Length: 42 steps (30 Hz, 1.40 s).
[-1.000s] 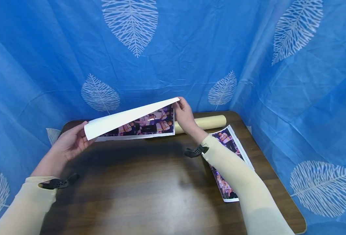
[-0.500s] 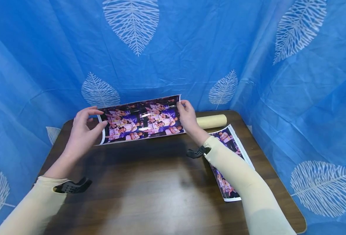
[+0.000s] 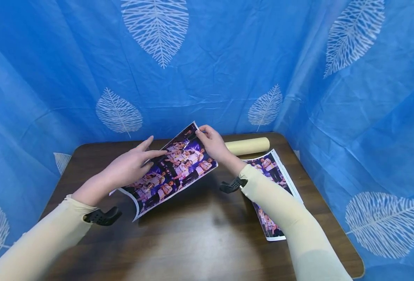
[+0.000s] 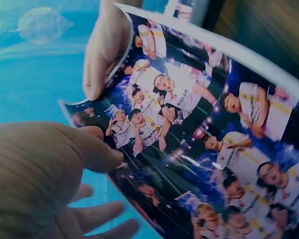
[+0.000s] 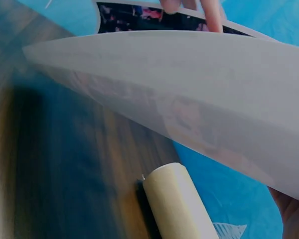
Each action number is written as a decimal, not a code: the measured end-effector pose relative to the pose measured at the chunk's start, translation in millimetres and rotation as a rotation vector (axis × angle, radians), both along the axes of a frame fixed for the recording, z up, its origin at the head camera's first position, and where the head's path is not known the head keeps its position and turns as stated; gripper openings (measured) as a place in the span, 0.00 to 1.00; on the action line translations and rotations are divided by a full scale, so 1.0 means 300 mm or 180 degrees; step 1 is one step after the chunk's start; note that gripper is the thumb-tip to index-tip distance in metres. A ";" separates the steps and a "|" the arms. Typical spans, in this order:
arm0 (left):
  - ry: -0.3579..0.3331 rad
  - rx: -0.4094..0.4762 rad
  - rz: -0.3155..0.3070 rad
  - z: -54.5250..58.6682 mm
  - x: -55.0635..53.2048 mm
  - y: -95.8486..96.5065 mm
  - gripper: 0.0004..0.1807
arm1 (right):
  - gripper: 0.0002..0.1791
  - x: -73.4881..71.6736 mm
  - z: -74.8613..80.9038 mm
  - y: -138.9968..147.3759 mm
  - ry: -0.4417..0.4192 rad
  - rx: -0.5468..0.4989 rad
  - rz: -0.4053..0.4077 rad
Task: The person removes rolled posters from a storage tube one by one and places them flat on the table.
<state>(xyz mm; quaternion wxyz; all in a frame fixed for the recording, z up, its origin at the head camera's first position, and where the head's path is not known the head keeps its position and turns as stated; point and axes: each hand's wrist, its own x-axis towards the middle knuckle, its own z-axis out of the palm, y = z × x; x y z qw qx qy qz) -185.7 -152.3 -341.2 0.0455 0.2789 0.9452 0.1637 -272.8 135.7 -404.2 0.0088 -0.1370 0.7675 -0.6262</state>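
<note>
A glossy poster (image 3: 179, 168) with repeated group photos is held tilted above the table. My right hand (image 3: 214, 144) pinches its upper right end between thumb and fingers. My left hand (image 3: 131, 166) lies along the poster's upper left edge, fingers spread and mostly straight. In the left wrist view, the left thumb (image 4: 102, 152) laps over the print's edge. The right wrist view shows the poster's plain white back (image 5: 189, 74), with part of the right hand (image 5: 296, 216) at the lower right. The poster's left end curls.
A cream paper roll (image 3: 249, 146) lies at the table's back right, partly behind the right hand. Another photo print (image 3: 268, 218) lies on the right side, partly under the right forearm. Blue leaf-patterned cloth (image 3: 207, 58) surrounds the brown table (image 3: 193, 249).
The poster's white back showed first, then its face. Its left end has now swung down toward me. My left hand has moved right along it, fingers spreading; the right hand keeps its grip.
</note>
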 end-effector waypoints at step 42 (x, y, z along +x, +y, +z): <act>-0.1151 0.1860 0.0762 -0.160 0.015 -0.059 0.33 | 0.29 0.100 -0.119 0.087 -0.0189 0.0533 0.0298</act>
